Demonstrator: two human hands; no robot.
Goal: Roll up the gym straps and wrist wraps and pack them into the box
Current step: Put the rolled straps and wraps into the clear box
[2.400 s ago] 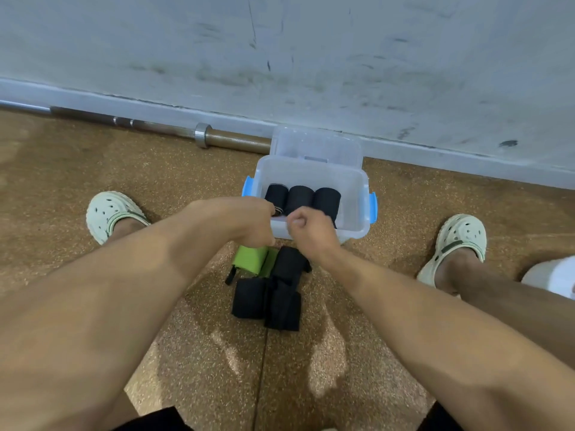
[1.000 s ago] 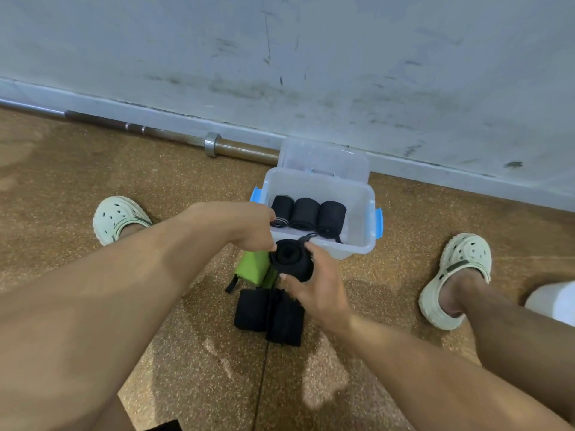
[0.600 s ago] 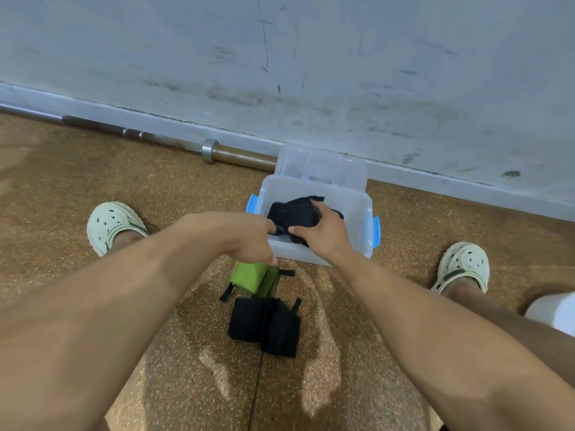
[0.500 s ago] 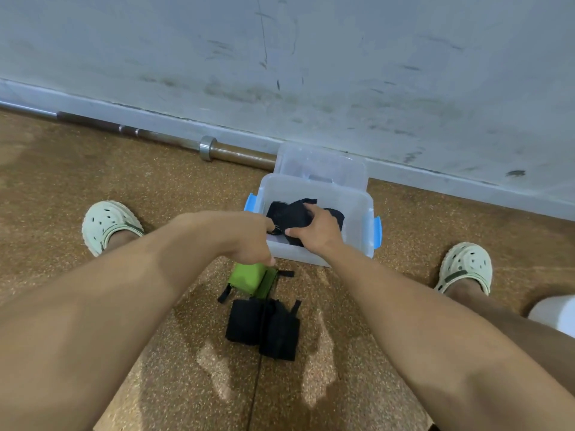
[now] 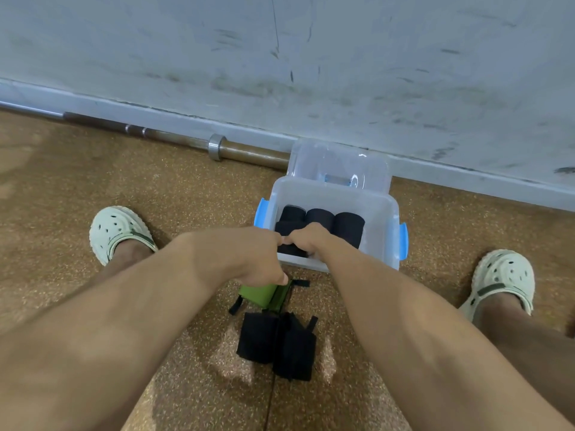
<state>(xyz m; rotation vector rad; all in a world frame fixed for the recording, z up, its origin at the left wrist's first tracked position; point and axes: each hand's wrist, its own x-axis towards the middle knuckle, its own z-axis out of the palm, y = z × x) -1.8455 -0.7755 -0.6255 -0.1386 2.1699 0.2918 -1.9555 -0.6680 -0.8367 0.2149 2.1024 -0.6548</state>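
Box: clear plastic, blue side latches, centre of frame, lid open toward the wall
Rolled wraps: three black rolls side by side in the box, long axes pointing toward the wall
Fourth roll: black, at the box's near-left corner
Right hand: fingers curled on the fourth roll
Left hand: curled at the box's near rim; what it holds cannot be told
Unrolled wraps: black pair on the floor below centre, green one just above
Writing: none legible

One head-worn view looks steeply down and forward, close above the clear plastic box with blue latches.
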